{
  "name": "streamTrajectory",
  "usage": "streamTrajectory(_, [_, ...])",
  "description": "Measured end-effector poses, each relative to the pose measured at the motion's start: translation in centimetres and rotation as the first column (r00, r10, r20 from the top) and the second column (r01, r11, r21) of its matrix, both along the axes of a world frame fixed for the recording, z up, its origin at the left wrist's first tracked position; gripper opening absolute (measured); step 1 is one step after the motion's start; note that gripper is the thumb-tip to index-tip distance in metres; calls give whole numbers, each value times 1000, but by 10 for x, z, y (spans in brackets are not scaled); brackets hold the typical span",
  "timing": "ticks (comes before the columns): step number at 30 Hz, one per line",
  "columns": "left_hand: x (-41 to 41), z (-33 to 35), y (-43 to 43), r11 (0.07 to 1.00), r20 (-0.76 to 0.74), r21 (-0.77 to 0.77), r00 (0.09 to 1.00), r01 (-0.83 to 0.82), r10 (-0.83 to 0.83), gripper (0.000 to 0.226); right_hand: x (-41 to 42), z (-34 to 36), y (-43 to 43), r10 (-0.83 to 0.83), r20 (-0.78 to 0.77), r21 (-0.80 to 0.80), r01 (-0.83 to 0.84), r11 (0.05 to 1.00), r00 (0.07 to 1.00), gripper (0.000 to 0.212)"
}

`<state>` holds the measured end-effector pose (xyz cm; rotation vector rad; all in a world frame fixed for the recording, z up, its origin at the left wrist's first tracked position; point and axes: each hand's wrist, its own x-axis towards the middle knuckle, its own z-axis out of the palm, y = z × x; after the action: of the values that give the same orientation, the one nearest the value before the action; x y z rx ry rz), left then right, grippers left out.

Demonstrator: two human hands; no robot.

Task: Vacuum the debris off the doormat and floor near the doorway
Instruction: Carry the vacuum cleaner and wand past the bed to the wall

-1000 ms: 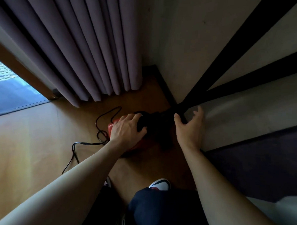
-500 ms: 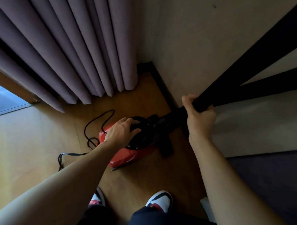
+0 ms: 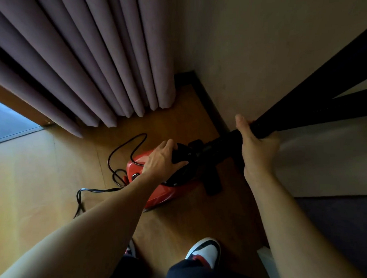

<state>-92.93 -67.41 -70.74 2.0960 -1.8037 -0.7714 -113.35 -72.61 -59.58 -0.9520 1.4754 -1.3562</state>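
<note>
My left hand [image 3: 163, 159] curls loosely over the black handle on top of the red canister vacuum [image 3: 156, 179], which sits on the wooden floor [image 3: 42, 175] below the curtain [image 3: 87, 62]. My right hand [image 3: 256, 143], beside the vacuum, grips its black wand [image 3: 304, 107] tightly.

No readable text, label, brand or number is showing anywhere in this view; nothing legible.

The scene is dim. Daylight enters from the glass opening [image 3: 10, 122] at lower left, brightening the wooden floor [image 3: 42, 175] nearby. The right side sinks into shadow. Wide-angle distortion bends the curtain [image 3: 87, 62] folds.
</note>
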Motion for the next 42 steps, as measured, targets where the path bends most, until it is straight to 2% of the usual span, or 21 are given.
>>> streamTrajectory(7, [-2, -10, -5, 994, 56, 89, 997, 57, -62, 55, 0, -3, -3, -36, 3, 28, 36, 999, 999, 17])
streamTrajectory(11, [3, -9, -7, 984, -10, 168, 998, 59, -58, 63, 2, -2, -3, 5, 0, 0, -5, 1000, 1000, 16])
streamTrajectory(15, [12, -10, -5, 985, -121, 168, 992, 51, -31, 78, 5, -3, -4, 35, 18, -35, -34, 999, 999, 15])
streamTrajectory(21, [16, 23, 1, 984, -234, 164, 972, 61, -22, 40, 13, 13, -11, 29, 4, -84, -29, 996, 1000, 22])
streamTrajectory(24, [18, 50, 5, 990, -264, 134, 965, 47, -10, 25, 20, 24, -9, 89, -38, -105, -92, 990, 995, 24])
streamTrajectory(31, [31, 102, 21, 995, -316, 83, 946, -54, 77, 32, 44, 45, -11, 197, -79, -139, -207, 968, 977, 25])
streamTrajectory(36, [41, 158, 29, 982, -312, 117, 933, -149, 179, 36, 71, 107, -29, 269, -113, -145, -284, 948, 956, 30])
streamTrajectory(42, [59, 299, 32, 971, -270, 113, 933, -213, 236, 57, 96, 247, -31, 301, -118, -123, -315, 941, 946, 32])
